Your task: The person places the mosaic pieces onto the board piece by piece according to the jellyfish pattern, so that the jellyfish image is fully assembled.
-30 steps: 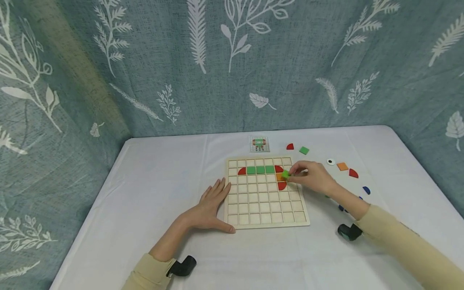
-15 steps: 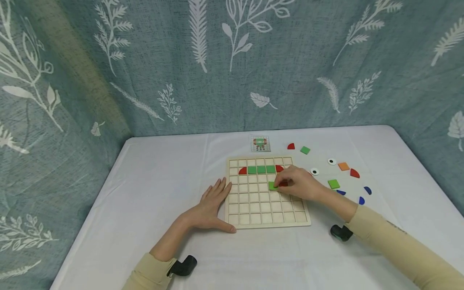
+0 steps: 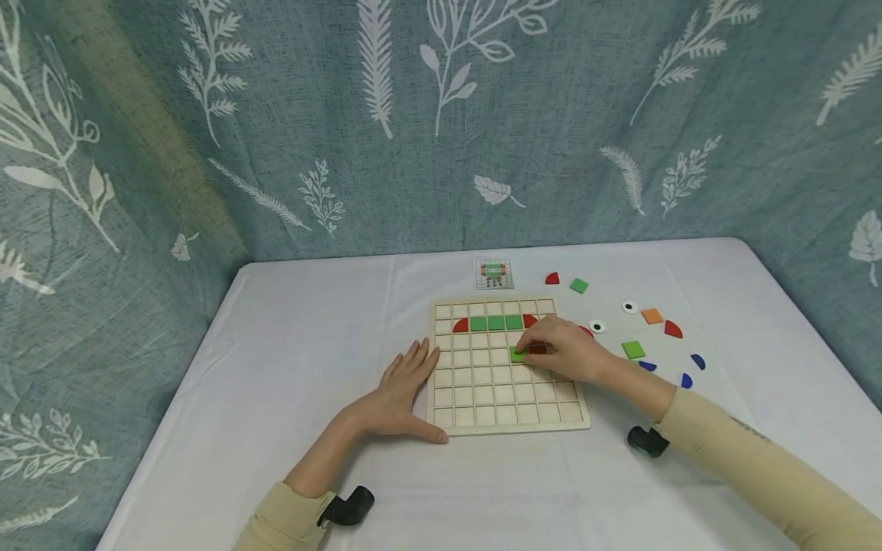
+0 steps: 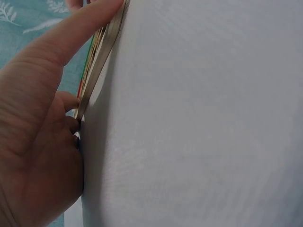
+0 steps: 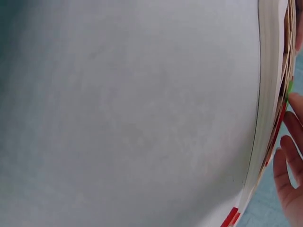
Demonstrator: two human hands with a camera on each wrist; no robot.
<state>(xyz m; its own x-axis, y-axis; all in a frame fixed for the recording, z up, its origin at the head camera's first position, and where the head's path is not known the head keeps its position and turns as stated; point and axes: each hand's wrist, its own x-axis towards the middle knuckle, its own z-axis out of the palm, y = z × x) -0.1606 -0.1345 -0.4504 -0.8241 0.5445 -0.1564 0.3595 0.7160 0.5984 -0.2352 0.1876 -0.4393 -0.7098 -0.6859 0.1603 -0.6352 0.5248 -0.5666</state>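
A wooden grid board (image 3: 506, 414) lies on the white-covered table. My left hand (image 3: 396, 398) rests at its left side, fingers spread along the edge and thumb by the front corner; the left wrist view shows the thumb along the board's side. With thumb and forefinger, my right hand (image 3: 570, 349) pinches a light green square tile (image 3: 516, 356) at a cell right of the board's middle. A red tile (image 3: 537, 349) shows partly under those fingers. Three green square tiles (image 3: 495, 323) form a row near the back, between red quarter-round tiles (image 3: 461, 326).
Behind the board lies a pattern card (image 3: 493, 274). Loose pieces are scattered to the right: an orange square (image 3: 651, 316), a light green square (image 3: 633, 350), white eye discs (image 3: 597, 327), blue half-rounds (image 3: 698, 361) and red quarter-rounds (image 3: 673, 329). A patterned curtain (image 3: 441, 153) stands behind the table.
My right hand has carried the light green tile leftward and toward me, from above the orange tile down to a cell beside the red one. The left hand has stayed still.
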